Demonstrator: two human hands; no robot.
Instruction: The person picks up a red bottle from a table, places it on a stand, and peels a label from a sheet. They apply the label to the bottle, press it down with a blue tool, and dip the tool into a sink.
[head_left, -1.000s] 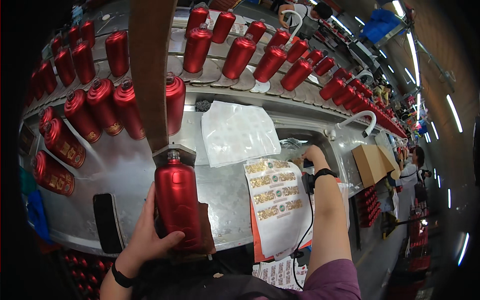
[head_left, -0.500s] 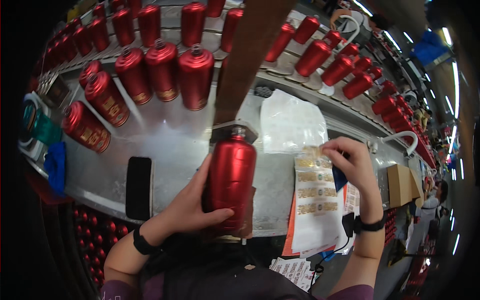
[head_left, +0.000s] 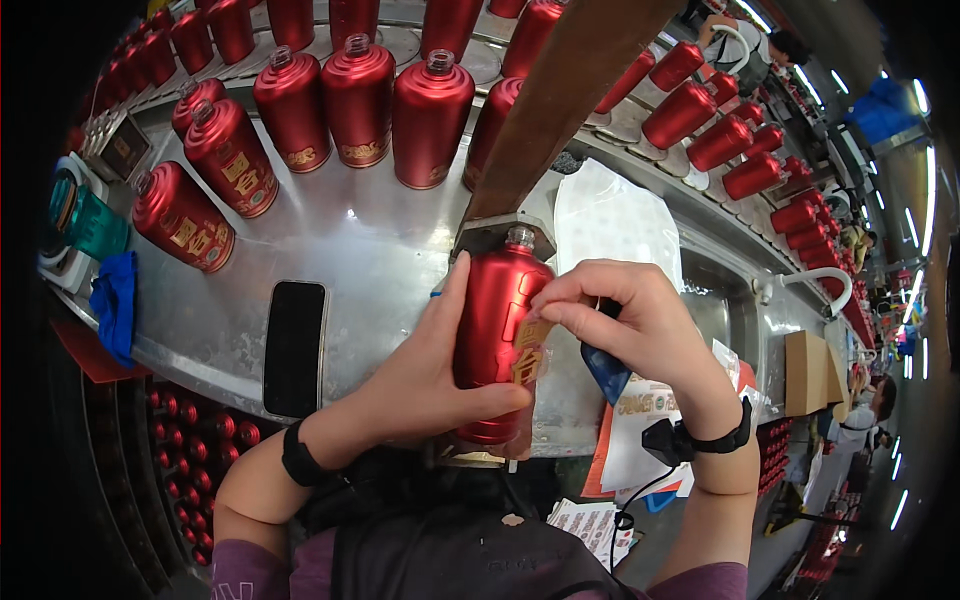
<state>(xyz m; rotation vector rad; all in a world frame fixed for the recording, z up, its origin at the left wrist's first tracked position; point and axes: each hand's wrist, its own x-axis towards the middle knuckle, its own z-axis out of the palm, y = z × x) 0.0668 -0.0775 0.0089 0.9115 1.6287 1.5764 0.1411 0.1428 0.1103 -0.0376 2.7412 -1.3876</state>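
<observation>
A shiny red bottle (head_left: 490, 300) with a clear glass neck leans against a metal rest in front of me. My left hand (head_left: 430, 375) grips it from the left, thumb across its lower front. Between thumb and forefinger, my right hand (head_left: 630, 315) pinches the upper end of a narrow clear sticker (head_left: 527, 362) with gold characters. The sticker lies along the bottle's right side; how much of it adheres I cannot tell. Beneath my right wrist are sheets of gold-printed stickers (head_left: 640, 415), partly hidden by the arm.
Several red bottles (head_left: 430, 125) stand at the back left, before a conveyor of more bottles. A brown post (head_left: 565, 100) rises behind my bottle. A black phone (head_left: 295, 350) lies at left. White sheets (head_left: 615, 220), a carton (head_left: 805, 370) and a curved white pipe (head_left: 825, 280) are at right.
My right hand has come left from the sticker sheets to the bottle, bringing a gold sticker with it. My left hand still holds the bottle. The whole view has shifted slightly.
</observation>
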